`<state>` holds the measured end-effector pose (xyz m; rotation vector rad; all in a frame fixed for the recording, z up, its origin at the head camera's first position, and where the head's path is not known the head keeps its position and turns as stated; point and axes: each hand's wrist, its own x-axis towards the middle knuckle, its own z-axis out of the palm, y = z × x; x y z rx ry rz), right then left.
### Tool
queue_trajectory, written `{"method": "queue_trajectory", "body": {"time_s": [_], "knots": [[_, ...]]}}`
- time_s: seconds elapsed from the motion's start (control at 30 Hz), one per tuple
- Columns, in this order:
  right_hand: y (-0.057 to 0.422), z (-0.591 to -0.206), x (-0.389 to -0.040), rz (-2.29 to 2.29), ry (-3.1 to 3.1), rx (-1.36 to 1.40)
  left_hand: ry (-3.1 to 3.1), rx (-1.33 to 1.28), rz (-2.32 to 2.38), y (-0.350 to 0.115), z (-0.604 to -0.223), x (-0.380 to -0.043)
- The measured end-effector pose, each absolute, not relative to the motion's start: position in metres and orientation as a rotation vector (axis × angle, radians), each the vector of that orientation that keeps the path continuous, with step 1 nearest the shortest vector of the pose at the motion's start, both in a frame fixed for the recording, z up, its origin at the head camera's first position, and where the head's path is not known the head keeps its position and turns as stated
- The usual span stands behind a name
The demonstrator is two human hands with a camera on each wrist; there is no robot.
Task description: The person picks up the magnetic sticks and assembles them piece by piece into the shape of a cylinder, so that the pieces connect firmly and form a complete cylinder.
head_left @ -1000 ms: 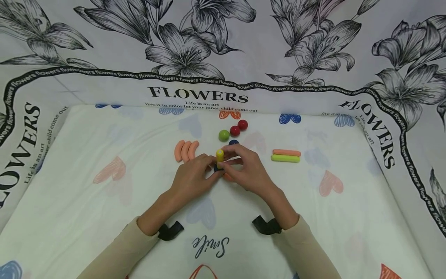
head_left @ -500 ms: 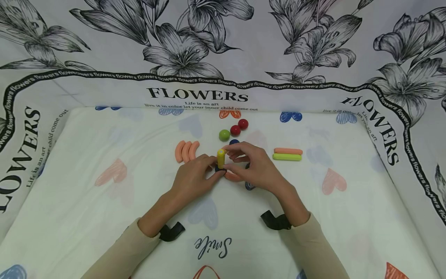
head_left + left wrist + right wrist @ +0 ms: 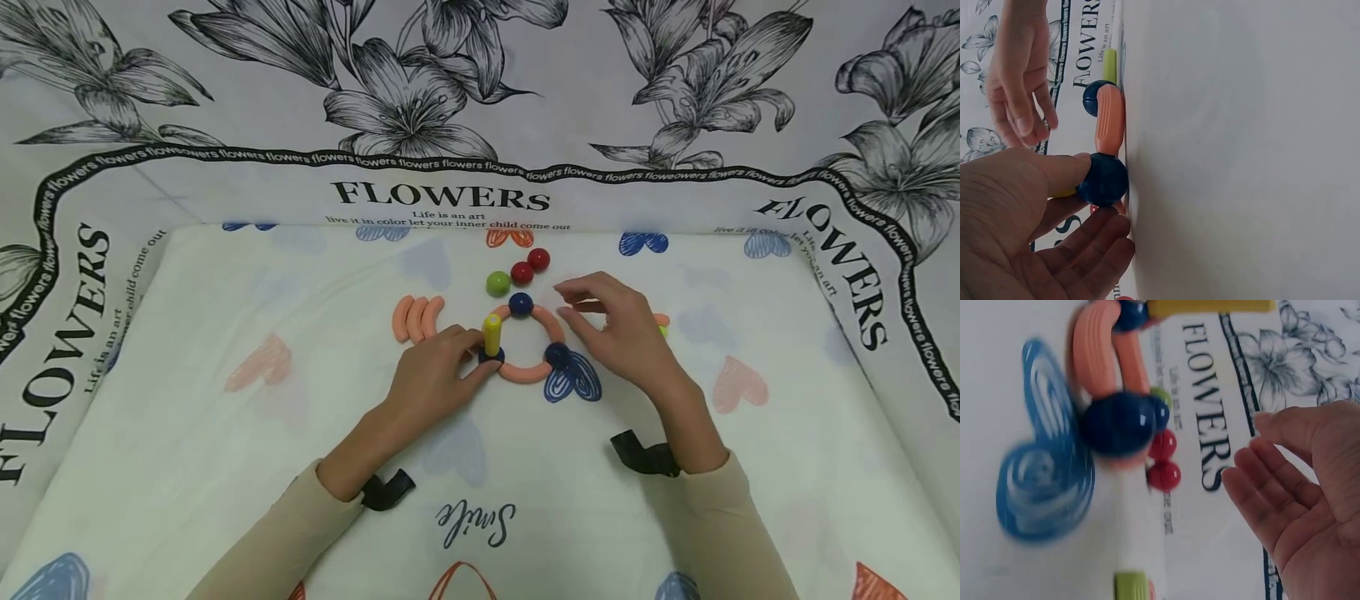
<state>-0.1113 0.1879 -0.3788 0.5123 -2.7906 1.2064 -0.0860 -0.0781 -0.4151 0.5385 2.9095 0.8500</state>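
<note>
In the head view a ring of curved orange rods (image 3: 525, 373) joined by blue balls lies on the sheet. My left hand (image 3: 431, 375) pinches the ring's left blue ball (image 3: 1104, 181) between thumb and fingers. A straight yellow rod (image 3: 492, 335) stands upright on that ball. My right hand (image 3: 626, 337) is held to the right of the ring, apart from it, its fingers loosely bent and holding nothing. The far blue ball (image 3: 521, 304) and the right blue ball (image 3: 557, 356) are untouched.
Behind the ring sit a green ball (image 3: 498, 283) and two red balls (image 3: 522, 273). Several loose curved orange rods (image 3: 414, 318) lie left of it. A lime-green rod (image 3: 1131, 586) and an orange one are mostly covered by my right hand in the head view.
My right hand has left the yellow rod and moved right, uncovering the ring. The yellow rod stays upright, and my left hand keeps its place at the ball.
</note>
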Motion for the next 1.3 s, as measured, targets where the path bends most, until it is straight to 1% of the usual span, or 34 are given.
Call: {"method": "queue_trajectory", "body": {"time_s": [0.2,0.3,0.47,0.7,1.3], "knots": [[0.219,-0.386,-0.109,1.008,-2.875,0.399,2.907,0.535,0.855,-0.08,-0.417,-0.087],[0.234,-0.39,-0.106,0.943,-2.935,0.386,2.915,0.545,0.864,-0.079,-0.418,-0.087],[0.249,-0.391,-0.105,0.848,-3.069,0.34,2.914,0.548,0.862,-0.081,-0.418,-0.086],[0.256,-0.393,-0.107,0.769,-3.184,0.272,2.913,0.543,0.884,-0.082,-0.416,-0.087],[0.258,-0.395,-0.105,0.65,-3.254,0.229,2.859,0.545,0.944,-0.081,-0.415,-0.089]]}}
